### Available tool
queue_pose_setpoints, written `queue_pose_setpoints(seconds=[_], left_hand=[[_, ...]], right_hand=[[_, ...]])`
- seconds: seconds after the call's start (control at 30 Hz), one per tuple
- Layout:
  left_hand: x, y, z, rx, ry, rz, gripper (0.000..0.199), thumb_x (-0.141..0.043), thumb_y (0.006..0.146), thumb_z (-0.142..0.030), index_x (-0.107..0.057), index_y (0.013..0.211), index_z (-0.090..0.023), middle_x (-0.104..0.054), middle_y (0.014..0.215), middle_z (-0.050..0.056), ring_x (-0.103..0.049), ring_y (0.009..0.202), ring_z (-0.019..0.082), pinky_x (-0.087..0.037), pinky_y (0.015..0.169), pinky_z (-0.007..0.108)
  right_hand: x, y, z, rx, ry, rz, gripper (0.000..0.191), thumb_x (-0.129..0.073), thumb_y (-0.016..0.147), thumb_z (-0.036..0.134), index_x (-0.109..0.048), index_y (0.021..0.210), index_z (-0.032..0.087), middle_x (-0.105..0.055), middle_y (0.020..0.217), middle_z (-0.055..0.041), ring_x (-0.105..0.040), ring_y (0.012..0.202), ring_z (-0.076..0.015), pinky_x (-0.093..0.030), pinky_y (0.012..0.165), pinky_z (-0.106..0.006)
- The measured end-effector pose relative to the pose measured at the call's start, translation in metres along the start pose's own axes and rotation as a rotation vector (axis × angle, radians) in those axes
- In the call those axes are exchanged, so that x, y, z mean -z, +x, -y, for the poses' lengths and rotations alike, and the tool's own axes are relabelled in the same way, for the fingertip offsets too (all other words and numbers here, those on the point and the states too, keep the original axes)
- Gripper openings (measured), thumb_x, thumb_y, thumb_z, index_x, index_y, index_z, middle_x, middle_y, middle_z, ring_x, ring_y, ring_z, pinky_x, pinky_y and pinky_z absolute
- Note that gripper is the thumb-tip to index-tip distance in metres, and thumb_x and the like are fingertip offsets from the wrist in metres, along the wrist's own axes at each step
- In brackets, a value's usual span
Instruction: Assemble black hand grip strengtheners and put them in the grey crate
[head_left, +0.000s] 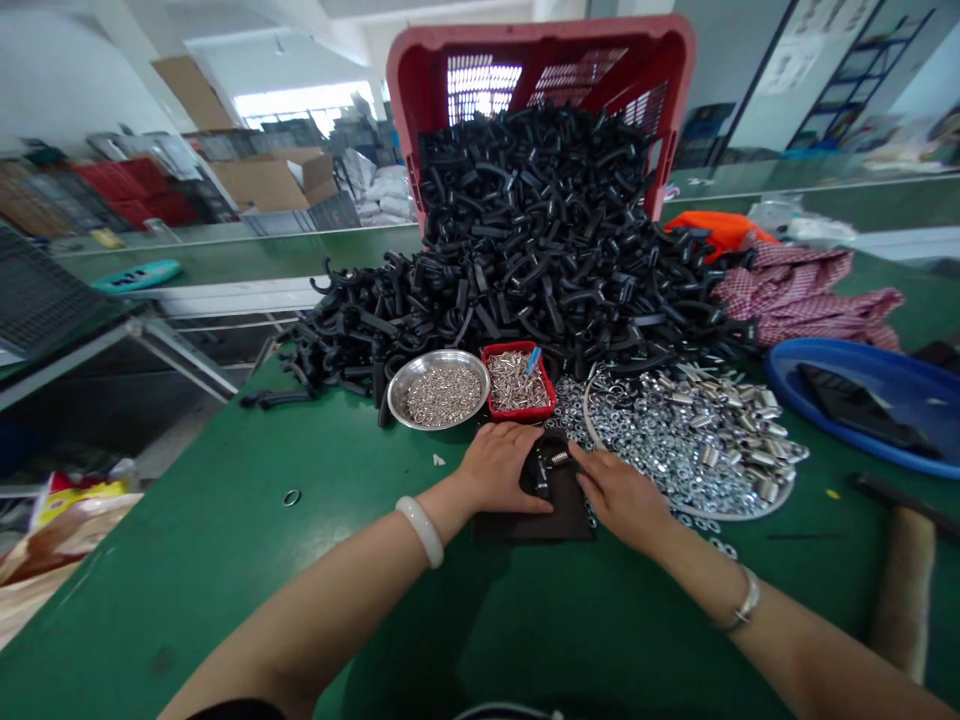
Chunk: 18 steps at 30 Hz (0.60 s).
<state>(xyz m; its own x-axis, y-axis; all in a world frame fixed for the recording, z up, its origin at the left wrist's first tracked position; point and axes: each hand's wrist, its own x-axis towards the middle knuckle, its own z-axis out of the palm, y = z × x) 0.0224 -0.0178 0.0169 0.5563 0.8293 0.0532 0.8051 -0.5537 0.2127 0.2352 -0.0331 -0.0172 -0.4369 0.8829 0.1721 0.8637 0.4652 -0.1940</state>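
Two hands (499, 467) (622, 498), one red crate (540, 35), one steel bowl (450, 357), one red tray (517, 412).

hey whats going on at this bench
A person stands at a green bench, left hand and right hand both on a black plastic part with a small metal spring, over a dark mat. Black plastic pieces spill from a tipped red crate, beside a round tray of washers and springs.

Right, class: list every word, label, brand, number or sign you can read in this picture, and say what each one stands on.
No text can be read: the print on the wall poster and on the plastic bag is too blurred.
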Motion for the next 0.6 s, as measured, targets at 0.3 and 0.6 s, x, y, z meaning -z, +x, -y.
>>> queue_pose_setpoints(seconds=[0.3,0.6], left_hand=[[0.003,0.007,0.002,0.136,0.035,0.080,0.110,-0.062,0.037,-0.073,-0.033,0.130,-0.023,-0.047,0.118,0.010,-0.040,0.107,0.031,-0.026,0.092,0.046],[-0.002,0.008,0.005,0.107,-0.021,0.075,0.110,-0.062,0.039,-0.072,-0.029,0.132,-0.022,-0.037,0.132,0.010,-0.035,0.116,0.032,-0.028,0.095,0.047]], right_hand=[[0.009,0.009,0.007,0.019,-0.083,0.067,0.046,-0.036,0.085,0.020,-0.042,0.131,0.023,-0.056,0.113,-0.0104,-0.057,0.091,-0.0206,-0.049,0.072,-0.032],[0.004,0.010,0.003,-0.002,-0.160,0.121,0.049,-0.036,0.085,0.017,-0.039,0.133,0.027,-0.061,0.094,-0.0078,-0.059,0.082,-0.0203,-0.047,0.066,-0.030]])
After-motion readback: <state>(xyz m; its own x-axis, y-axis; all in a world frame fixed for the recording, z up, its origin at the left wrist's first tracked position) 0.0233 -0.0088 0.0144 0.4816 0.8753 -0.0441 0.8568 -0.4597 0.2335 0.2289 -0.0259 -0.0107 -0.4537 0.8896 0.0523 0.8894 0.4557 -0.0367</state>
